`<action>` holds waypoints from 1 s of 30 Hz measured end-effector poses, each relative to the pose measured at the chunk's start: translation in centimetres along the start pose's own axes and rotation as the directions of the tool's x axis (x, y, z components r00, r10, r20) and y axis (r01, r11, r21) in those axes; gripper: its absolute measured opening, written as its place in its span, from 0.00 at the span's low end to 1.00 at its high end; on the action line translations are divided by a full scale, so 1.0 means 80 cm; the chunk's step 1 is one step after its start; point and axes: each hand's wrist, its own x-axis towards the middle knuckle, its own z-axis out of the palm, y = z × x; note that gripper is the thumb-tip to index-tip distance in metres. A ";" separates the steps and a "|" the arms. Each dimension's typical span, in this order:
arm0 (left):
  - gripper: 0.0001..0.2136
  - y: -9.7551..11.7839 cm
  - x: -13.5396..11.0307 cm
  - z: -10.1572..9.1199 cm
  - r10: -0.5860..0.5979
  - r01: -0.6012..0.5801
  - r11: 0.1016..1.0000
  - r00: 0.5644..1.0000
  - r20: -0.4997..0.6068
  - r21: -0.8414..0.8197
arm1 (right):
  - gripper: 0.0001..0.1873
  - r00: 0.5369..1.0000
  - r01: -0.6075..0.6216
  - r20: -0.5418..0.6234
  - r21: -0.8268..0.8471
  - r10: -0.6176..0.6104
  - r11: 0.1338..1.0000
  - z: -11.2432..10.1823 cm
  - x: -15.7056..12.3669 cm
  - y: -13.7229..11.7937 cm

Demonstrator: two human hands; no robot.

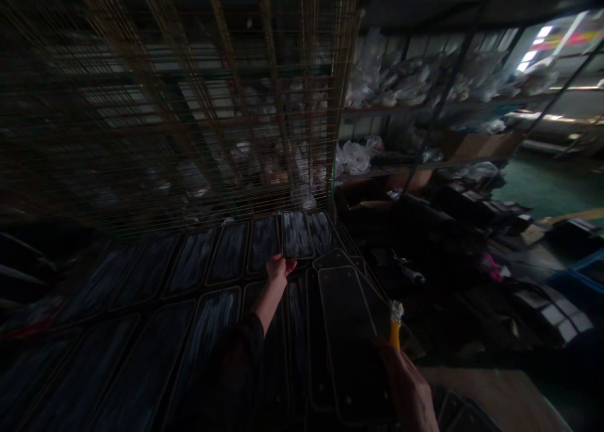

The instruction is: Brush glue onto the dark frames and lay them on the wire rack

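left hand [279, 268]: out at full reach on a dark-sleeved arm, fingers closed on the near left corner of the streaked panel [297, 234], as far as i can read it from my remote seat in this gloom.

streaked panel: flat, dark, with rounded corners and pale brushed streaks across its face. it lies straight ahead of the left hand, in the far row, second from the right end, with its long axis running away from me. the left hand is on it; the right is well back and off to the right.

right hand [409, 391]: low at the near edge of view, clenched round the yellow handle of a brush [395, 331], pale bristles pointing up.

plain panel [346, 337]: same shape, no streaks, small holes near its ends, long axis also running away from me. it sits just left of the right hand and brush; i cannot tell whether that hand touches it.

panel rows [189, 306]: two rows of streaked panels lying side by side with their edges close together. what carries them is hidden beneath.

wire rack [189, 105]: tall mesh frame rising directly behind the far row.

room: dim workshop. shelves [425, 108] on the right hold plastic bags [356, 156], with cardboard boxes [476, 146] lower down. green floor [542, 190] lies beyond, and there is daylight at the far upper right.
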 end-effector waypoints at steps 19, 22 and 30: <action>0.07 -0.015 -0.135 -0.051 0.051 -0.207 0.819 0.955 0.292 0.536 | 0.19 0.997 0.018 0.070 0.049 -0.022 0.999 -0.025 0.004 -0.039; 0.07 -0.042 -0.204 -0.088 -0.087 -0.332 0.710 0.834 0.545 0.621 | 0.19 0.998 0.039 0.047 0.081 -0.043 0.996 -0.028 0.004 -0.036; 0.15 -0.104 -0.293 -0.163 -0.170 -0.459 0.370 0.822 0.544 0.808 | 0.18 0.991 0.131 0.019 0.115 -0.134 0.985 -0.094 0.033 -0.025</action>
